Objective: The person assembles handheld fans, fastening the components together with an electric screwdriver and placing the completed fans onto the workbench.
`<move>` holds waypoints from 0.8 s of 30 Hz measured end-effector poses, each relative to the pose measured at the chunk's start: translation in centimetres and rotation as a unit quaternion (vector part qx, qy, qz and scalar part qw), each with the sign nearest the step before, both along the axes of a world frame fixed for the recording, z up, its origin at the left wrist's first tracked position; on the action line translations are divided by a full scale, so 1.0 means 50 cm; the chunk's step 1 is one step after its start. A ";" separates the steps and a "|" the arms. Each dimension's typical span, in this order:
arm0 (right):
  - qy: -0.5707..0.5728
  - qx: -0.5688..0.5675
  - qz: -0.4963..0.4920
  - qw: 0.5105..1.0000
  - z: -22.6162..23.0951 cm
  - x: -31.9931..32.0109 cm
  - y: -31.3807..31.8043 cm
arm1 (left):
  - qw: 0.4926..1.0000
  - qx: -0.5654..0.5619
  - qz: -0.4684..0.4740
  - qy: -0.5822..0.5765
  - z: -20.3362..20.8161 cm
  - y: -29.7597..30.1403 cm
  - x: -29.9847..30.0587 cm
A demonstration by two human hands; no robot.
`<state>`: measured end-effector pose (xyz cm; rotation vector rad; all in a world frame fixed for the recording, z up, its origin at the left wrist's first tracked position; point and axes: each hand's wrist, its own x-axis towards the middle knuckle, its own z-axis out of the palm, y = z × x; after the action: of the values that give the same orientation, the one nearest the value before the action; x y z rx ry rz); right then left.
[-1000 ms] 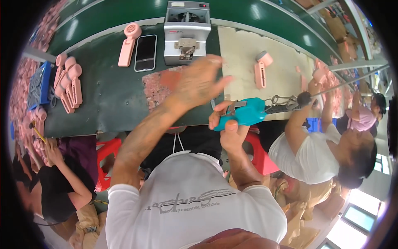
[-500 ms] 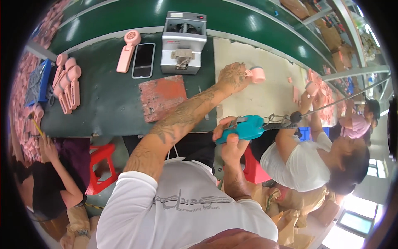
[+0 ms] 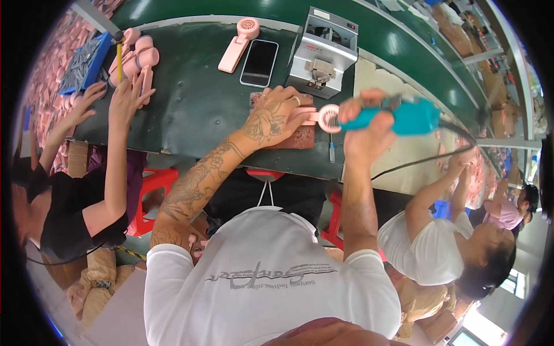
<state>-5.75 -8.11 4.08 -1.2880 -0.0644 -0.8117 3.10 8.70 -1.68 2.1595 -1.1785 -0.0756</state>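
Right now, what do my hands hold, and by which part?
Left hand: pink fan, by its handle. Right hand: teal power tool, around its front half.

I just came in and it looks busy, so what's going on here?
The person's left grip holds a pink plastic handheld thing with a round slotted head over a worn red square pad. The right grip holds a teal corded power tool, aimed at that head; it's too blurry to tell whether they touch. Beyond them are a black-screened phone and a boxy grey machine.
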 end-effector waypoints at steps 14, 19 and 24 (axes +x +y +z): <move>0.015 -0.134 -0.033 0.990 -0.038 0.198 -0.018 | 0.994 -0.093 0.014 -0.056 -0.043 0.006 -0.004; 0.093 -0.049 -0.037 0.994 -0.014 0.137 0.010 | 0.997 -0.078 0.014 -0.016 -0.034 0.012 0.000; 0.097 -0.051 -0.010 0.994 -0.012 0.093 0.016 | 0.997 -0.074 0.022 -0.025 -0.025 0.008 -0.003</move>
<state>-1.12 -7.30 3.47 -1.4606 0.0634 -0.7043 2.94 9.13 -2.93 2.0667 -1.1283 0.0829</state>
